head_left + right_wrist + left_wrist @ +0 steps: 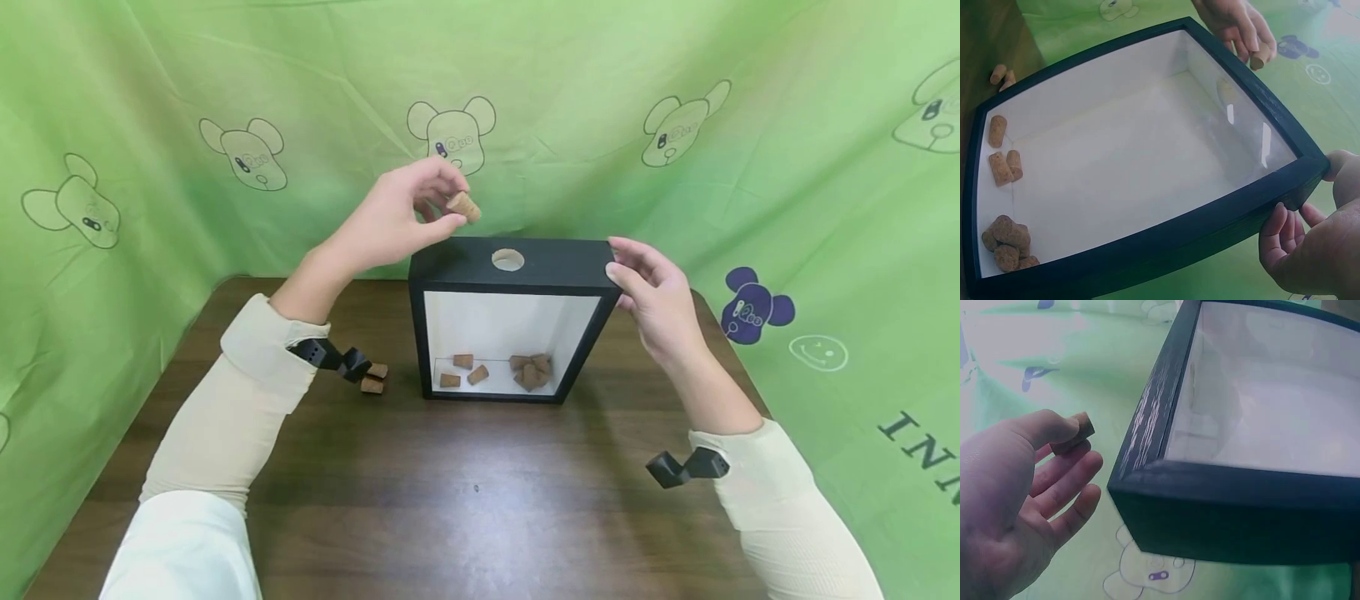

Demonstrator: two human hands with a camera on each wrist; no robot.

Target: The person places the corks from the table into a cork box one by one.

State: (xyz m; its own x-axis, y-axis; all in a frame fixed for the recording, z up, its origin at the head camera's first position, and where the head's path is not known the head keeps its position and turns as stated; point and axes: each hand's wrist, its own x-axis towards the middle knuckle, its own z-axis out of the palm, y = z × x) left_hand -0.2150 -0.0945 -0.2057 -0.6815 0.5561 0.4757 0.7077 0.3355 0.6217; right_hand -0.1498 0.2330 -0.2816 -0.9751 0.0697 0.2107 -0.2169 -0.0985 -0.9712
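Observation:
Between thumb and fingers, my left hand [401, 208] pinches a cork [464, 207], held just above the top left of a black-framed box [555, 261]. That box stands upright with a clear front, a white inside and a round hole [508, 260] in its top. My right hand [660, 300] grips the box's upper right corner, thumb in front. Through the front I see several corks [531, 372] piled at the bottom right and a few loose ones [463, 361] at the bottom left. The left wrist view shows the pinched cork [1074, 434] beside the frame.
Two corks [372, 385] lie on the brown wooden table [450, 500] left of the box, partly behind the left wrist's camera mount [330, 357]. A green cloth [337, 100] with printed bear heads hangs behind and at both sides.

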